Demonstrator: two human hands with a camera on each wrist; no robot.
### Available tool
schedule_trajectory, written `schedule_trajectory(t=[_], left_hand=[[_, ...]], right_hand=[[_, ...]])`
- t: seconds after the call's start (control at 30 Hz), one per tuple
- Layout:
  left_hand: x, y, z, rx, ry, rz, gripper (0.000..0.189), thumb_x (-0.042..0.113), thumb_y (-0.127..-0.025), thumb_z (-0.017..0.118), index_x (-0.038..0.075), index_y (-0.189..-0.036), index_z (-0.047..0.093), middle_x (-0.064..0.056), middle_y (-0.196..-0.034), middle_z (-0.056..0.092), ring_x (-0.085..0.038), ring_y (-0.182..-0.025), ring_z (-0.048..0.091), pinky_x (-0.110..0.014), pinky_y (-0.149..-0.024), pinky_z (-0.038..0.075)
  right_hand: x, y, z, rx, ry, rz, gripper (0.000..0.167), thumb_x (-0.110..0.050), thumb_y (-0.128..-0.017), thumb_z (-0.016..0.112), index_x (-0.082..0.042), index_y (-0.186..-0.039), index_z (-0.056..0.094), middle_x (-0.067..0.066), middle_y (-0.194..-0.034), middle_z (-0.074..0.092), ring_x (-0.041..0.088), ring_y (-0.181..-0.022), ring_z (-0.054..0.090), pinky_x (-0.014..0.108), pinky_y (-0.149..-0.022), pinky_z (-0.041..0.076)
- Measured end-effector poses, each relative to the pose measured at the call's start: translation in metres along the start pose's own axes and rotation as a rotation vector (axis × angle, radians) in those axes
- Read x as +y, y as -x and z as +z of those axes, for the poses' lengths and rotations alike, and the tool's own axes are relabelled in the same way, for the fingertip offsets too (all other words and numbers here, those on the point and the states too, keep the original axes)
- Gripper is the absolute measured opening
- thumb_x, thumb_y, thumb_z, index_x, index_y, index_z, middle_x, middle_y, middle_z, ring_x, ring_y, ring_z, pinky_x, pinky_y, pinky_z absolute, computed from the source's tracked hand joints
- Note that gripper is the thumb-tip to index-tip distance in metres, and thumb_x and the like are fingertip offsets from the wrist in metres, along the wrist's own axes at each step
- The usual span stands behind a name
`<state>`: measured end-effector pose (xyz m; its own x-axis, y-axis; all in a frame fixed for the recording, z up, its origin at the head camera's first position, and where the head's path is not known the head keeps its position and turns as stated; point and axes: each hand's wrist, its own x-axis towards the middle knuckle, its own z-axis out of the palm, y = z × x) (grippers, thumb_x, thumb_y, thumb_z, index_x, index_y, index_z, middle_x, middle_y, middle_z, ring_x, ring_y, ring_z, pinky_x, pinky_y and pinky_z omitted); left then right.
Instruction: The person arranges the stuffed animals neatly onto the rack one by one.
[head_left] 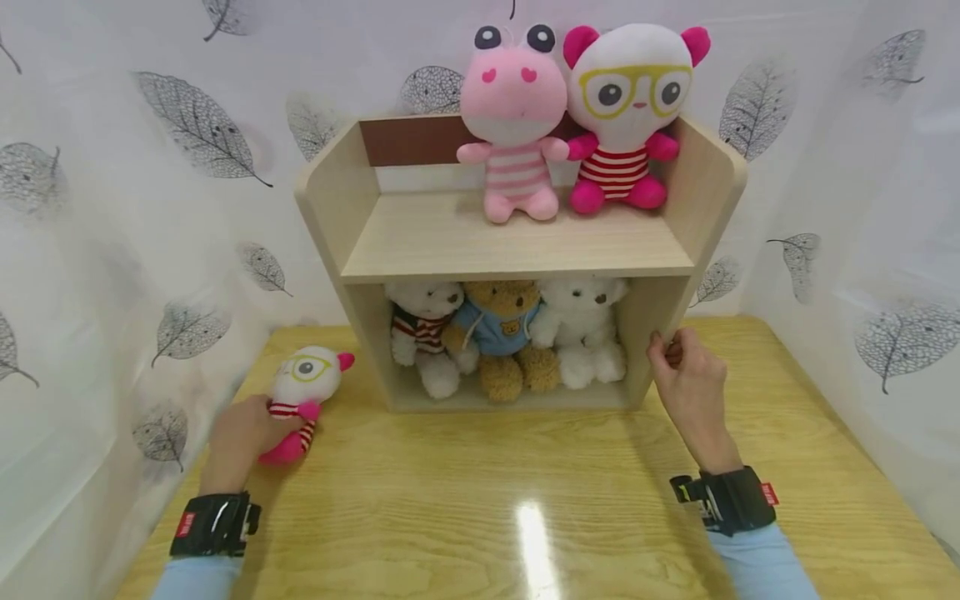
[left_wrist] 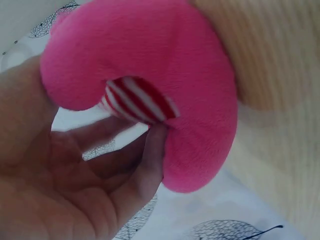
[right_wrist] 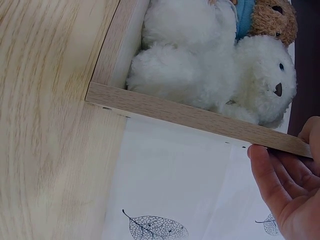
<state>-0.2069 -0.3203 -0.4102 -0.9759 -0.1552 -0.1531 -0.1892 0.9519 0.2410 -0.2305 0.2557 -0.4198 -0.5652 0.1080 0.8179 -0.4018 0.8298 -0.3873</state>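
Note:
At the left of the table, my left hand (head_left: pixel 243 437) grips a panda plush (head_left: pixel 307 375) with yellow glasses and a red-striped shirt round its body. Its pink legs (left_wrist: pixel 200 90) fill much of the left wrist view. My right hand (head_left: pixel 690 387) pinches the front edge of the right side panel of a small wooden shelf (head_left: pixel 517 242). Seen from the right wrist, fingers (right_wrist: pixel 272 180) lie against the outer face of that side panel (right_wrist: pixel 200 117), the thumb on the other side.
On the upper board sit a pink plush (head_left: pixel 513 100) with big eyes and a larger panda plush (head_left: pixel 630 92). Below sit a white bear (head_left: pixel 427 333) in stripes, a brown bear (head_left: pixel 502 333) in blue and a white bear (head_left: pixel 581 329). Leaf-print cloth (head_left: pixel 187 250) surrounds the wooden table (head_left: pixel 450 500).

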Motion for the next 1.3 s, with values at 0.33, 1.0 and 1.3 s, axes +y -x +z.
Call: schedule_trajectory(t=[0.33,1.0,1.3], left_hand=[[-0.004,-0.005,0.003,-0.024,0.06,-0.083,0.068,0.037,-0.088,0.07,-0.021,-0.12,0.055,-0.036,-0.106,0.064,-0.04,-0.089,0.062,-0.051,-0.078,0.053],[-0.02,0.008,-0.008,0.06,0.126,0.037,0.06,0.022,-0.085,0.069,-0.015,-0.131,0.055,-0.038,-0.115,0.066,-0.054,-0.099,0.064,-0.058,-0.08,0.054],[-0.014,0.021,-0.011,0.242,0.285,-0.014,0.064,0.019,-0.09,0.072,-0.01,-0.142,0.049,-0.04,-0.131,0.058,-0.056,-0.118,0.057,-0.067,-0.094,0.048]], right_hand=[[0.001,-0.001,0.001,-0.001,0.002,0.007,0.013,-0.001,-0.09,0.067,0.006,-0.081,0.06,0.019,-0.063,0.065,0.03,-0.049,0.064,0.012,-0.051,0.039],[0.001,0.0,0.001,-0.006,0.013,-0.008,0.014,0.0,-0.09,0.067,0.006,-0.08,0.06,0.019,-0.062,0.065,0.029,-0.049,0.064,0.01,-0.051,0.038],[0.001,0.001,0.002,0.0,0.005,-0.012,0.013,0.0,-0.089,0.068,0.006,-0.08,0.061,0.019,-0.061,0.065,0.029,-0.048,0.063,0.008,-0.051,0.037]])
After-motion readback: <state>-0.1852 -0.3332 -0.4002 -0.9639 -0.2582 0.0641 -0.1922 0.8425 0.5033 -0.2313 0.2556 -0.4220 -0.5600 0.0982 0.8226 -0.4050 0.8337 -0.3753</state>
